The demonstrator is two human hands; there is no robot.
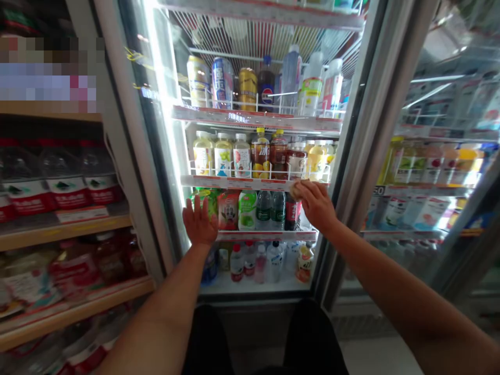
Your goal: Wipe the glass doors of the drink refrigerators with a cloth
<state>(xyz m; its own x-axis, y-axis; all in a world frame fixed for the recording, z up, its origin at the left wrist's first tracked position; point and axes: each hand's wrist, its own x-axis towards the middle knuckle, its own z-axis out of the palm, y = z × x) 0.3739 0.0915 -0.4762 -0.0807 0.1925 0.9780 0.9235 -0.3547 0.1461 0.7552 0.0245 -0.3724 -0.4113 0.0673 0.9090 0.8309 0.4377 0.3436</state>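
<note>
Apparently a cloth (297, 188) in right hand (315, 204), left hand (200, 223) flat on shelf (269, 235).

Pepsi logo on a dark top-shelf bottle (266, 86)

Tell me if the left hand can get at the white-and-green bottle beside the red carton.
Probably yes: the left hand rests open on that shelf's rail, the bottle stands in the front row, and nothing stands before it.
</note>
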